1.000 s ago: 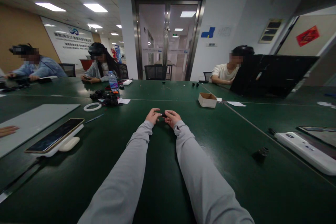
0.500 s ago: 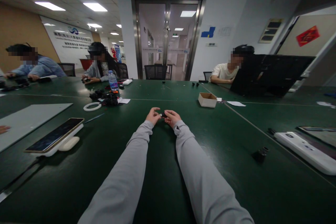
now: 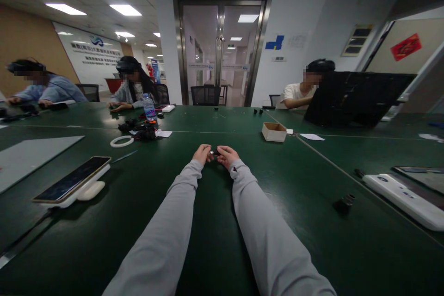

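Observation:
Just above the green table [image 3: 215,203], my two hands meet around a small black piece with a silvery end [image 3: 214,152]. My right hand [image 3: 228,155] pinches its black part between thumb and fingers. At the silvery end, my left hand [image 3: 202,154] has thumb and forefinger closed on it. Fingers cover much of the piece, so its exact kind cannot be made out.
An open cardboard box [image 3: 274,132] stands ahead right. To the left are a phone [image 3: 74,178] on a stand, a white tape ring [image 3: 121,141], black parts [image 3: 138,128] and a bottle [image 3: 149,107]. A dark nozzle-like part [image 3: 345,204] lies right. Three people sit across the table.
My left hand's raised fingers have come down and closed at the silvery end. My right hand stays put. At far left, another person's hand has left the grey board, which has shifted left.

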The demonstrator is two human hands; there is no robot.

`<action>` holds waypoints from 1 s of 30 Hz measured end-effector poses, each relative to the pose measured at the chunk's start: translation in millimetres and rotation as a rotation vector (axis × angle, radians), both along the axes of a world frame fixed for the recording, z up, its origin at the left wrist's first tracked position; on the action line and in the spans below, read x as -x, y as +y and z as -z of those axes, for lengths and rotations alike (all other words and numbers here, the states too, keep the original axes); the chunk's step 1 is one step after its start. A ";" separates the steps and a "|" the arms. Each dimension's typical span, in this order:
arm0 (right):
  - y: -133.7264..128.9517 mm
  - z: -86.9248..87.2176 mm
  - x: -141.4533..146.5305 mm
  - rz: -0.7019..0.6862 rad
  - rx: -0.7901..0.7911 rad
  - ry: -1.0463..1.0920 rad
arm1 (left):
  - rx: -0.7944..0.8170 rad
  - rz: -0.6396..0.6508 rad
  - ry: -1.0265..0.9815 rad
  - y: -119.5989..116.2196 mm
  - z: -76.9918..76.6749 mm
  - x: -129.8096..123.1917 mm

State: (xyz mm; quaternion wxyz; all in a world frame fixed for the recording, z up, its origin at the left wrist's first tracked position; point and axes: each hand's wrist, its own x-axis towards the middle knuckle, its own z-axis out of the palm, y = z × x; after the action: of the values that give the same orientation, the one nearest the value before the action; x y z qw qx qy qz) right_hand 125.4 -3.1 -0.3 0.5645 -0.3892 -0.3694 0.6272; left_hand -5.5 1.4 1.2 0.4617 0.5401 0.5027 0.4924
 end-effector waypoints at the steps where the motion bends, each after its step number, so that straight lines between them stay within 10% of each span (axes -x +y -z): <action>1: 0.1 -0.2 -0.1 0.001 0.000 -0.001 | -0.012 0.004 0.004 0.3 0.7 -0.2; 30: -3.5 -4.3 0.4 -0.005 0.011 -0.014 | -0.097 0.003 0.038 1.8 3.4 2.4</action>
State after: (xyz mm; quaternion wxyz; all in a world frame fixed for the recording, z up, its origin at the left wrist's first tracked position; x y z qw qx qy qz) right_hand 125.0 -6.6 4.1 0.5582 -0.3958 -0.3709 0.6279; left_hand -7.8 3.2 -2.2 0.4262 0.5718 0.4860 0.5051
